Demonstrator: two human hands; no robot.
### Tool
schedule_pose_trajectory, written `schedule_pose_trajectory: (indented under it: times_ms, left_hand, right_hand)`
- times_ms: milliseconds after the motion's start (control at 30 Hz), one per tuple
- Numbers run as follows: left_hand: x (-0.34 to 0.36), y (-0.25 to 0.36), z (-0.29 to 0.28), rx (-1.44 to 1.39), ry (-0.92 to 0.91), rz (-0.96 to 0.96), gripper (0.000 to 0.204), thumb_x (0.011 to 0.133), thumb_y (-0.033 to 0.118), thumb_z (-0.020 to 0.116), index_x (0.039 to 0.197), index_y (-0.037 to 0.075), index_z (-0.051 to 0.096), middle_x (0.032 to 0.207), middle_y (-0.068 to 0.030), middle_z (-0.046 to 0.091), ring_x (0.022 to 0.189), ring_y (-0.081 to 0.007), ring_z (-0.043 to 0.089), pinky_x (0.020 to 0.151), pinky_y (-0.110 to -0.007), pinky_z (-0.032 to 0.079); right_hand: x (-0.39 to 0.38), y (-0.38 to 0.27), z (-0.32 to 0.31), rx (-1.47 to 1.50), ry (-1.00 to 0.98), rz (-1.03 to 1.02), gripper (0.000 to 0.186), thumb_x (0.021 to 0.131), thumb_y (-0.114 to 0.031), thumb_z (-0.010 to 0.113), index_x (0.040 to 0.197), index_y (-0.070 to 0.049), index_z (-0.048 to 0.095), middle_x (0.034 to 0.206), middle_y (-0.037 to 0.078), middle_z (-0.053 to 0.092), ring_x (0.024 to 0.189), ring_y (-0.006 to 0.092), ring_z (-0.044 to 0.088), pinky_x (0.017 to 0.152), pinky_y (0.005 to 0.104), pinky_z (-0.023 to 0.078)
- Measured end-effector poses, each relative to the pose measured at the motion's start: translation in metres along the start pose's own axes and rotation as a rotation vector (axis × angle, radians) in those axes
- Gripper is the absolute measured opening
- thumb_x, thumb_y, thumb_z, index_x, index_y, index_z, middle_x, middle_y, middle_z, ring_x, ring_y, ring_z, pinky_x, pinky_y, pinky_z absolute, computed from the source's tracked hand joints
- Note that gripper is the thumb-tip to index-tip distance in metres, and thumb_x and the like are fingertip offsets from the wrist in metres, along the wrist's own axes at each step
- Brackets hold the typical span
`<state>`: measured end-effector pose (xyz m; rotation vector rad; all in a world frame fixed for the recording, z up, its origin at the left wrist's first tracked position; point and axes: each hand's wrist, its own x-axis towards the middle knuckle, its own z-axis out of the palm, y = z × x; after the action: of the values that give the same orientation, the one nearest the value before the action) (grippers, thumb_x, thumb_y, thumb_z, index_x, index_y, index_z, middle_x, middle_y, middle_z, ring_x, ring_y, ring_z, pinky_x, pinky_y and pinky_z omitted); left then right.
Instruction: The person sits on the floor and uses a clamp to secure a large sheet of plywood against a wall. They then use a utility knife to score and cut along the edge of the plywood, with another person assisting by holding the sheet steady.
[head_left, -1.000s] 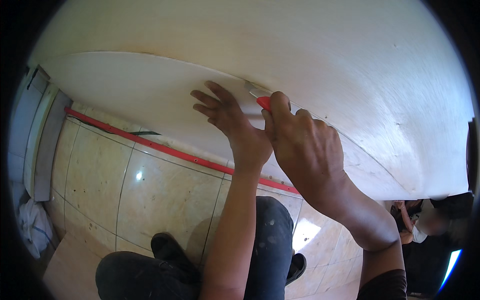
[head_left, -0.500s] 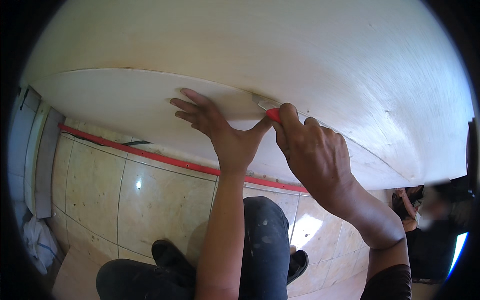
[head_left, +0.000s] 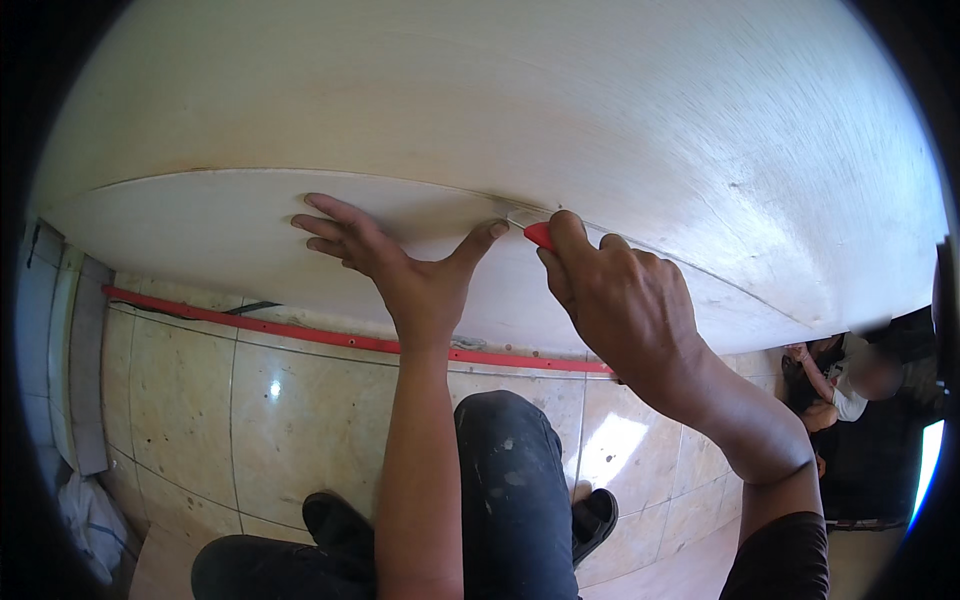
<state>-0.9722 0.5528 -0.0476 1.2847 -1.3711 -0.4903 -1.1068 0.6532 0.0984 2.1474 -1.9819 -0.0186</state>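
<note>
A putty knife with a red handle [head_left: 538, 235] is gripped in my right hand [head_left: 635, 305]. Its thin metal blade lies at the long curved seam between a broad pale panel [head_left: 450, 90] above and a narrower white panel [head_left: 190, 230] below. My left hand [head_left: 405, 280] holds nothing and rests spread on the lower panel, fingers pointing left. Its thumb stretches toward the blade, close to the tip. Part of the handle is hidden inside my right fist.
A red strip [head_left: 300, 335] runs along the base of the panel above the spotted tile floor [head_left: 300, 410]. White cloth [head_left: 95, 515] lies at far left. At the right edge another person [head_left: 825, 385] sits near dark objects. My knees and sandals are below.
The left hand has shifted left along the lower panel, away from the right hand. The putty knife has moved slightly left along the seam. The whole view has also shifted a little.
</note>
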Motion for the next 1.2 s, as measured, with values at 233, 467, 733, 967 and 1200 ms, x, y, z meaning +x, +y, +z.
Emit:
schedule_pose_trajectory:
  times_ms: [233,467,733,967,1200]
  left_hand:
    - [-0.001,-0.001,-0.001,0.035,-0.01,-0.016,0.172,0.061,0.065,0.099,0.166,0.006,-0.025,0.172,-0.0348,-0.021,0.16,-0.0489,-0.025,0.127,-0.065,-0.012]
    - [0.0,0.006,-0.006,-0.001,-0.02,-0.086,0.173,0.06,0.056,0.103,0.167,0.009,-0.024,0.173,-0.0338,-0.02,0.159,-0.049,-0.025,0.127,-0.066,-0.011]
    - [-0.004,0.01,-0.003,-0.031,-0.038,-0.182,0.171,0.061,0.057,0.103,0.168,0.018,-0.024,0.174,-0.0305,-0.021,0.159,-0.0523,-0.024,0.128,-0.068,-0.005]
    - [-0.004,0.009,0.0,-0.075,-0.041,-0.212,0.175,0.057,0.059,0.104,0.168,0.018,-0.026,0.173,-0.0305,-0.025,0.158,-0.0562,-0.02,0.128,-0.07,-0.001]
    - [-0.004,0.002,0.002,-0.059,-0.045,-0.206,0.176,0.056,0.064,0.102,0.168,0.018,-0.026,0.173,-0.0308,-0.025,0.158,-0.0564,-0.019,0.128,-0.07,-0.002]
  right_hand:
    - [-0.018,0.022,0.001,-0.005,-0.033,0.033,0.021,0.113,-0.024,0.057,0.108,-0.004,0.056,0.057,0.009,0.065,0.042,0.0174,0.063,0.034,0.0306,0.044]
    - [-0.029,0.037,-0.002,-0.024,-0.033,0.036,0.021,0.112,-0.024,0.058,0.108,-0.004,0.055,0.054,0.006,0.062,0.041,0.0168,0.06,0.034,0.0314,0.043]
    - [-0.05,0.063,0.0,-0.01,-0.009,0.043,0.02,0.111,-0.024,0.06,0.107,-0.005,0.055,0.054,0.005,0.059,0.039,0.015,0.056,0.034,0.0304,0.04]
    - [-0.062,0.078,0.004,-0.009,0.02,0.035,0.02,0.111,-0.023,0.062,0.105,-0.006,0.055,0.053,0.003,0.057,0.038,0.0132,0.053,0.034,0.0302,0.039]
    - [-0.063,0.082,0.009,0.006,0.022,0.037,0.02,0.111,-0.025,0.062,0.105,-0.006,0.056,0.053,0.003,0.057,0.039,0.0137,0.054,0.035,0.0312,0.04]
